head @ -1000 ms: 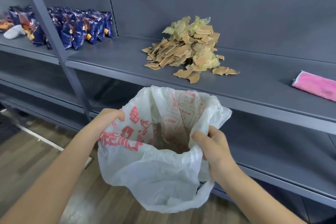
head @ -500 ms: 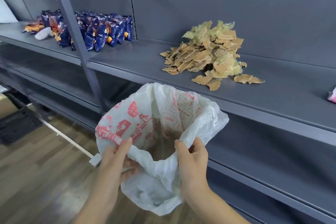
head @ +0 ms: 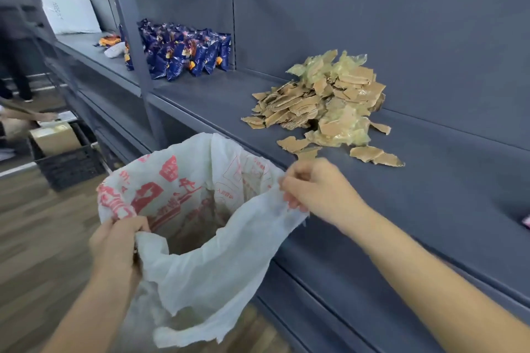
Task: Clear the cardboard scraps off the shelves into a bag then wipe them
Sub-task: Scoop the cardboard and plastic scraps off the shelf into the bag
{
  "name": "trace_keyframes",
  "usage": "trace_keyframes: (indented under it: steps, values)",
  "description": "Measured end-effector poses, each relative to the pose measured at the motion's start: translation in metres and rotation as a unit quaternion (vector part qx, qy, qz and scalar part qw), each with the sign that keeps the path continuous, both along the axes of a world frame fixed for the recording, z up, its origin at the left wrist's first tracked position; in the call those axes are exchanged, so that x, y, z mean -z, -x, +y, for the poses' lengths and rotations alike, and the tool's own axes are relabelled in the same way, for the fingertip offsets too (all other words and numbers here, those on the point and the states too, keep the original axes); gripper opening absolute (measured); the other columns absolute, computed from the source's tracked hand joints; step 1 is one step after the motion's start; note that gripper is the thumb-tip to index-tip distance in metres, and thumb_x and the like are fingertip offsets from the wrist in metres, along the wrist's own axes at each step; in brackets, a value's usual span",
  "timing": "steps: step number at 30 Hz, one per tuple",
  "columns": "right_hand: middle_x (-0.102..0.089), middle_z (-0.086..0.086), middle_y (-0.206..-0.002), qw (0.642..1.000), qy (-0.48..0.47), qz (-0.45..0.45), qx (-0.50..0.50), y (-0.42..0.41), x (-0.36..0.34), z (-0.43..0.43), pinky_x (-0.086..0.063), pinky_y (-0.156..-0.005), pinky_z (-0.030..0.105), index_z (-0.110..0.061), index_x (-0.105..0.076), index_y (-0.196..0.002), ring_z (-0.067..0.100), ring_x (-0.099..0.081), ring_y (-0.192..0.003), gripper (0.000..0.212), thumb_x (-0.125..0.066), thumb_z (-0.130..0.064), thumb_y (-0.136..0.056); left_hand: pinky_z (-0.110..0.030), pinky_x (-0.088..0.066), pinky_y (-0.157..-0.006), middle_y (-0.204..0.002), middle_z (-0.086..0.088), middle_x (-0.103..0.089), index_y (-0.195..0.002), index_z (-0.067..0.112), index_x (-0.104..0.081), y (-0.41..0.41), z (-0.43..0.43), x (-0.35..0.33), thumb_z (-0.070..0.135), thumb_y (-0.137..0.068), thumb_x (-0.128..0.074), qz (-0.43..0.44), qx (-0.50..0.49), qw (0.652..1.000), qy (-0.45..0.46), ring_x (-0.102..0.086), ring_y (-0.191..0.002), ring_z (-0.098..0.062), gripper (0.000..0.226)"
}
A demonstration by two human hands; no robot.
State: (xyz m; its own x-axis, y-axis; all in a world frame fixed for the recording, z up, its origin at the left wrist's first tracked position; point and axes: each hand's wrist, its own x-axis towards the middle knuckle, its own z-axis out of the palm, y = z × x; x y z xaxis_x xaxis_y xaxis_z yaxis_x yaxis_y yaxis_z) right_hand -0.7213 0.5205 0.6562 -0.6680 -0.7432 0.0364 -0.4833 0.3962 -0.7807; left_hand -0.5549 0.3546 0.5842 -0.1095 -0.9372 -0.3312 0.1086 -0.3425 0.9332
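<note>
Step in hand: opening the thin white plastic bag with red print (head: pixel 183 180) below the shelf lip, probably to take the scraps.
Doing it well: hold the mouth wide and tuck its far rim tight under the front edge of the dark grey metal shelf (head: pixel 447 180), so that swept pieces drop in and not onto the wooden floor. One hand will likely have to let go to rake, so the other should take enough rim to stop the mouth collapsing.
Left hand (head: pixel 114 243): fingers curled round the bunched near-left rim of the bag, gripping it firmly.
Right hand (head: pixel 318 189): pinches the right rim between thumb and fingertips, lifted level with the shelf edge; the other fingers are loosely curled.
Scraps: the heap of torn brown cardboard scraps (head: pixel 321 106), mixed with yellowish tape or film, lies on the shelf beyond the right hand, with a few loose pieces near the front edge.
Bag contents: something brown shows at the bottom.
Around: blue foil snack packets (head: pixel 183 51) stand far left on the same shelf.
</note>
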Motion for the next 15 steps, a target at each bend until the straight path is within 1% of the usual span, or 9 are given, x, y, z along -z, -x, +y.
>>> trace_keyframes:
  steps: [2,4,5,7,9,10,12,14,15]
  values:
    - [-0.058,-0.003,-0.066,0.991,0.067,0.110,0.045,0.035,-0.016,-0.004,-0.045,-0.071,0.031,-0.016,-0.056,-0.067,0.014,-0.053,-0.068,0.017,-0.055,-0.011,-0.084,-0.011,-0.029,-0.035,-0.061,-0.008,-0.033,-0.060,0.008,-0.036,-0.001,0.008,0.002,-0.013,-0.069,-0.044,-0.005,-0.018,1.000,0.002,-0.031,-0.051,-0.018,0.024]
    - [-0.061,0.003,-0.088,0.981,0.061,0.173,0.056,0.063,-0.022,-0.013,-0.043,-0.072,0.031,-0.014,-0.058,-0.087,0.022,-0.055,-0.079,0.005,-0.055,-0.013,-0.083,-0.022,-0.034,-0.043,-0.063,-0.010,-0.035,-0.061,0.008,-0.038,-0.003,0.017,0.003,-0.011,-0.068,-0.046,-0.015,-0.035,0.999,-0.002,-0.033,-0.052,-0.020,0.022]
    - [-0.059,0.007,-0.102,0.978,0.035,0.201,0.053,0.073,-0.019,-0.018,-0.041,-0.074,0.031,-0.013,-0.058,-0.098,0.025,-0.056,-0.085,0.015,-0.056,-0.016,-0.084,-0.025,-0.033,-0.048,-0.064,-0.010,-0.036,-0.061,0.008,-0.039,-0.004,0.023,0.002,-0.010,-0.068,-0.046,-0.018,-0.040,0.999,-0.004,-0.034,-0.053,-0.021,0.021]
    - [-0.050,0.007,-0.123,0.971,-0.024,0.237,0.033,0.085,-0.009,-0.026,-0.039,-0.083,0.030,-0.013,-0.054,-0.116,0.029,-0.055,-0.102,0.032,-0.056,-0.023,-0.086,-0.026,-0.031,-0.051,-0.063,-0.009,-0.036,-0.060,0.008,-0.038,-0.005,0.032,0.002,-0.011,-0.069,-0.046,-0.026,-0.048,0.999,-0.001,-0.034,-0.054,-0.021,0.022]
    - [-0.040,0.007,-0.137,0.963,-0.060,0.262,0.011,0.088,0.000,-0.032,-0.034,-0.098,0.034,-0.017,-0.046,-0.129,0.032,-0.044,-0.121,0.044,-0.054,-0.029,-0.088,-0.022,-0.032,-0.048,-0.062,-0.008,-0.035,-0.060,0.008,-0.038,-0.004,0.037,0.002,-0.012,-0.071,-0.045,-0.039,-0.054,0.998,0.002,-0.032,-0.053,-0.020,0.024]
    - [-0.035,0.006,-0.143,0.960,-0.078,0.268,0.005,0.090,0.004,-0.034,-0.031,-0.103,0.038,-0.019,-0.041,-0.134,0.033,-0.036,-0.127,0.049,-0.053,-0.032,-0.088,-0.018,-0.033,-0.042,-0.062,-0.008,-0.034,-0.060,0.009,-0.038,-0.004,0.039,0.001,-0.013,-0.073,-0.045,-0.050,-0.055,0.997,0.005,-0.031,-0.052,-0.019,0.026]
    - [-0.025,0.005,-0.150,0.956,-0.116,0.270,0.013,0.096,0.009,-0.039,-0.024,-0.108,0.043,-0.024,-0.034,-0.140,0.034,-0.026,-0.134,0.055,-0.051,-0.037,-0.089,-0.008,-0.024,-0.030,-0.061,-0.007,-0.032,-0.060,0.009,-0.036,-0.003,0.040,0.001,-0.014,-0.075,-0.043,-0.064,-0.051,0.997,0.014,-0.029,-0.052,-0.018,0.028]
    - [-0.018,0.005,-0.154,0.954,-0.152,0.256,0.020,0.104,0.014,-0.043,-0.019,-0.111,0.045,-0.027,-0.031,-0.142,0.034,-0.019,-0.139,0.056,-0.049,-0.039,-0.090,-0.007,-0.021,-0.029,-0.061,-0.007,-0.032,-0.061,0.007,-0.035,-0.001,0.038,0.002,-0.015,-0.075,-0.042,-0.073,-0.040,0.996,0.017,-0.029,-0.052,-0.018,0.028]
    - [-0.015,0.006,-0.155,0.953,-0.174,0.248,0.015,0.107,0.018,-0.044,-0.018,-0.112,0.045,-0.027,-0.030,-0.143,0.033,-0.016,-0.141,0.056,-0.048,-0.038,-0.091,-0.010,-0.025,-0.031,-0.061,-0.007,-0.033,-0.063,0.006,-0.037,0.000,0.037,0.003,-0.015,-0.075,-0.042,-0.080,-0.031,0.996,0.017,-0.030,-0.052,-0.018,0.026]
